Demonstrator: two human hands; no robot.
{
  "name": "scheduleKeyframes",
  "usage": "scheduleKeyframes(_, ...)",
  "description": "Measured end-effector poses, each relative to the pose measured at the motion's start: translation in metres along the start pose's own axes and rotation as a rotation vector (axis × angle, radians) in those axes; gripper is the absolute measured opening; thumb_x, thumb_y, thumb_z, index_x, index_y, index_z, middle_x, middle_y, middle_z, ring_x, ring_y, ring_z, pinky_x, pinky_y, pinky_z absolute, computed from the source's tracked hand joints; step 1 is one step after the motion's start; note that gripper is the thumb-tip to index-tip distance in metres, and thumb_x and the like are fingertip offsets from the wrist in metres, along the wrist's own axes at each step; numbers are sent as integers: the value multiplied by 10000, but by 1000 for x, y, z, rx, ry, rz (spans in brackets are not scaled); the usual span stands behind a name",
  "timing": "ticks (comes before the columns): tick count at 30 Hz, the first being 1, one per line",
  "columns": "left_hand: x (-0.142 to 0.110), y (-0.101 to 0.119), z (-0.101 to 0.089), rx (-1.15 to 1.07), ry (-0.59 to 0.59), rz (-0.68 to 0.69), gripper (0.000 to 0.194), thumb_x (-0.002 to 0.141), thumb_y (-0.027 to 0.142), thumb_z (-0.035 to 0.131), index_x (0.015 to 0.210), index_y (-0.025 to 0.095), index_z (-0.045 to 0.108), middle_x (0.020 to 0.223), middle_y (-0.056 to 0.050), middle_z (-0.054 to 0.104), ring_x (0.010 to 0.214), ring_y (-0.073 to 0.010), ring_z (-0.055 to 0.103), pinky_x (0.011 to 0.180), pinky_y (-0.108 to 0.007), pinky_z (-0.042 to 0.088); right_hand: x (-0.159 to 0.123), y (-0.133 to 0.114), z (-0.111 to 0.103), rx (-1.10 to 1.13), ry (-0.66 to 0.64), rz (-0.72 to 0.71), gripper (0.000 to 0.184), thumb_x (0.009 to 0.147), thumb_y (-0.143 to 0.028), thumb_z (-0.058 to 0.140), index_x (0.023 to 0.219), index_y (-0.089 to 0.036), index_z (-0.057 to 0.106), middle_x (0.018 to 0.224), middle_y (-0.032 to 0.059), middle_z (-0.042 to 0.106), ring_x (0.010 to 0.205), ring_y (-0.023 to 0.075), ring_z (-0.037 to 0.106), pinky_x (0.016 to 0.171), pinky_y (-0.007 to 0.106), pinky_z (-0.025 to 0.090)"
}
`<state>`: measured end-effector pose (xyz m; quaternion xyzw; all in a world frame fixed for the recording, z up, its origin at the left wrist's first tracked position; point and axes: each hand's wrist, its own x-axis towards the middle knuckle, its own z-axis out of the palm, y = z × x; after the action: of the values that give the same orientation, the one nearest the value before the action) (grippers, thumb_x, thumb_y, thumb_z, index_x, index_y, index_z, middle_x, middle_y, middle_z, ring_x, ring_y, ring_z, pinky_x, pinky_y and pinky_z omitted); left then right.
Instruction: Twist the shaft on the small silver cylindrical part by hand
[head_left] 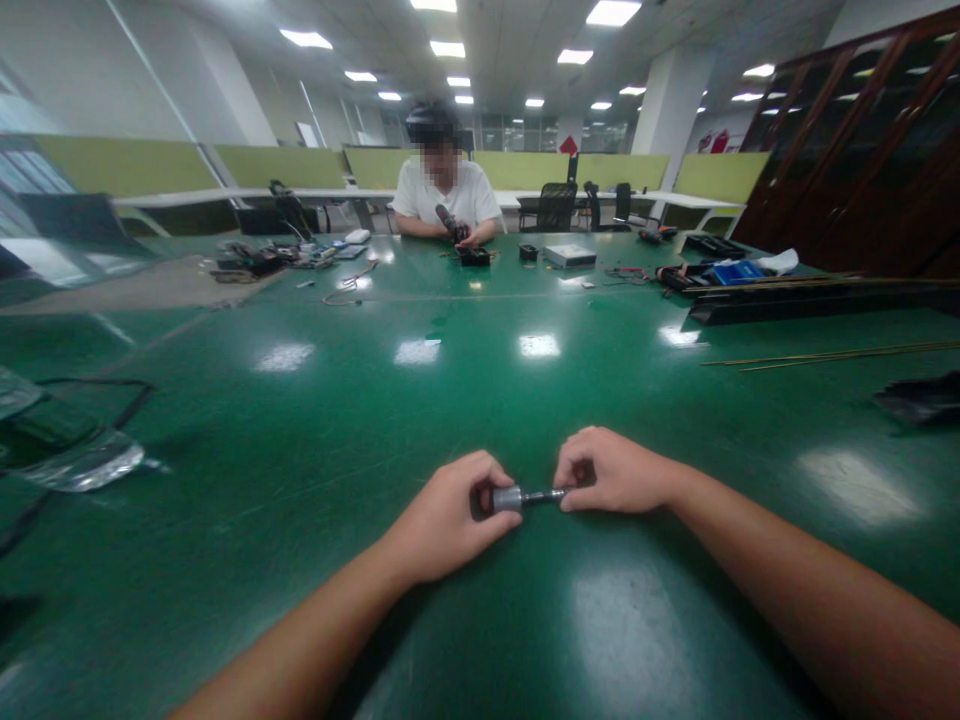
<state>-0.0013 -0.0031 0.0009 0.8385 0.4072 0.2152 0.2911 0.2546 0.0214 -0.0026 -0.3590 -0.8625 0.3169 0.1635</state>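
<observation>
Low over the green tabletop (465,400), my left hand (457,510) is closed around a short grey metal cylinder (507,499). From the cylinder's right end a thin dark metal rod (541,496) runs sideways. My right hand (611,470) pinches the far end of this rod between thumb and fingers. Cylinder and rod lie in one line, nearly level. Fingertips hide the rod's right tip and part of the cylinder's left side. Whether the rod and cylinder are one piece I cannot tell.
Across the table a person (446,195) in a white shirt handles a dark tool. A clear plastic-looking object (67,450) and a black cable (135,400) lie at left. Thin brass-coloured rods (832,355), a black channel (787,303) and a dark bundle (919,398) are at right.
</observation>
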Motion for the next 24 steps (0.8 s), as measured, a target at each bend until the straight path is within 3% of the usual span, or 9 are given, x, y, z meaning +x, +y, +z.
scheduleKeyframes(5,1,-1,1,33,45,35,168,753,180,713,860,173,585,830,-5,579,748,-153,554,671,-260,416,10,-16,28,-81,200,-2,89,759,-262,761,806,-194,732,763,3,700,747,149,610,733,282,414)
scheduleKeyframes(8,1,-1,1,26,38,69,129,801,235,687,866,172,595,833,-10,583,753,-153,554,680,-262,421,12,-21,38,-109,231,-31,74,782,-248,739,840,-203,732,802,5,717,805,160,616,772,294,404)
scheduleKeyframes(12,2,1,0,8,9,28,170,909,333,576,918,177,643,812,-18,614,738,-152,569,676,-260,431,10,-22,39,-110,228,-61,93,806,-273,724,871,-208,735,813,6,723,819,160,618,775,291,403)
scheduleKeyframes(19,1,4,-2,57,-23,-4,159,825,295,652,936,181,663,799,-13,637,721,-154,583,650,-247,424,8,-21,36,-103,231,-71,236,722,-314,787,922,-203,730,861,26,715,845,185,617,785,303,413)
scheduleKeyframes(24,1,3,-2,43,-19,-11,145,809,270,669,925,184,664,789,-8,632,714,-153,586,650,-246,426,8,-20,37,-94,245,-75,203,702,-260,778,886,-199,718,834,21,702,817,182,610,774,302,412)
